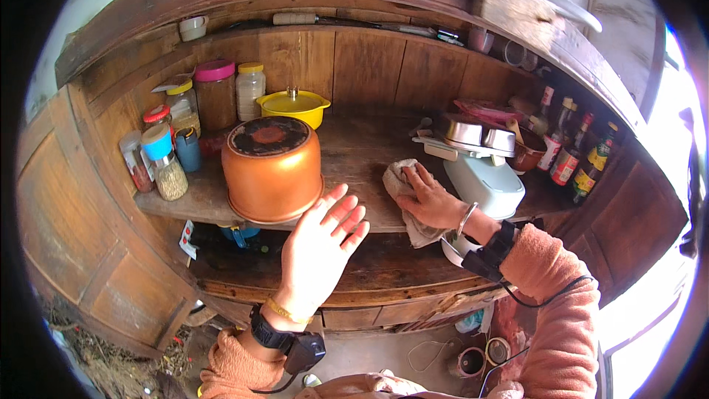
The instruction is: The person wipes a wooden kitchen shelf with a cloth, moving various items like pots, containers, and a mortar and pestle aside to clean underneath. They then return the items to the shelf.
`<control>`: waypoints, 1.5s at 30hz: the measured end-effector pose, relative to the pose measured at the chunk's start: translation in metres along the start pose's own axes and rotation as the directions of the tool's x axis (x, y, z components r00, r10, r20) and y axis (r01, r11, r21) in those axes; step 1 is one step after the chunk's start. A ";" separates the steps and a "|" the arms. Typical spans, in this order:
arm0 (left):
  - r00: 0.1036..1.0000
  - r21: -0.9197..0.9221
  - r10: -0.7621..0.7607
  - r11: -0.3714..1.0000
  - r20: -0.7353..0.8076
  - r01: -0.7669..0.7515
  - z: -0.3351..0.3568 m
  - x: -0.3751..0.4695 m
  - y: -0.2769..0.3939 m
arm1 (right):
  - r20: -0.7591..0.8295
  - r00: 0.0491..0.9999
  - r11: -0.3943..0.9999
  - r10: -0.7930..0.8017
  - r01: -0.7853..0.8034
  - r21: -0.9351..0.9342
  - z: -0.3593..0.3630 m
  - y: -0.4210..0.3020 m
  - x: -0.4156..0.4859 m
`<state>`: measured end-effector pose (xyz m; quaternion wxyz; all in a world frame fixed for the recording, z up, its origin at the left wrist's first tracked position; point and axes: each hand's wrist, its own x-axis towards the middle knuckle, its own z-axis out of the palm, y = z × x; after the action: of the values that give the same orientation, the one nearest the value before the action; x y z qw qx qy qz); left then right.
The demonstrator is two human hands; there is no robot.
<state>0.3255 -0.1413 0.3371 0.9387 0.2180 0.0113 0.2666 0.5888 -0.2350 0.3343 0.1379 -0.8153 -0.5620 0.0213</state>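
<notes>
My right hand [432, 197] presses a greyish cloth [418, 227] on the wooden cupboard shelf [360, 149], near its front edge; part of the cloth hangs over that edge. My left hand [327, 233] is raised palm up with fingers apart, holding nothing, just in front of an upturned orange pot [271, 177]. Whether the fingertips touch the pot's rim cannot be told. Right of the cloth lies an upturned pale plastic container [490, 185], with a metal divided tray [476, 136] above it.
Jars [215, 94] and a glass grinder [169, 174] stand at left. Behind the orange pot is a yellow lidded pot [293, 105]. Sauce bottles [570, 155] line the right side. A lower shelf [343, 269] holds a white bowl [457, 249]. Open cupboard doors [83, 221] flank both sides.
</notes>
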 end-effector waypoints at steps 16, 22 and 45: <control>0.973 0.064 -0.048 0.997 0.226 0.034 -0.009 -0.008 0.099 | -0.065 0.919 0.889 0.390 -0.394 -0.233 0.058 0.005 0.212; 0.962 0.116 0.075 0.987 0.263 -0.109 -0.019 -0.012 0.127 | -0.066 0.917 0.711 0.394 -0.349 -0.610 0.099 0.109 0.330; 0.923 0.107 0.023 0.992 0.384 -0.069 -0.019 0.019 0.143 | -0.371 0.683 0.712 0.629 -0.698 -0.077 0.021 0.161 0.332</control>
<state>0.2684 -0.0152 0.3808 0.9018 0.3212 -0.1608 0.2401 0.8536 0.0226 0.3137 0.1216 -0.9655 -0.1953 -0.1217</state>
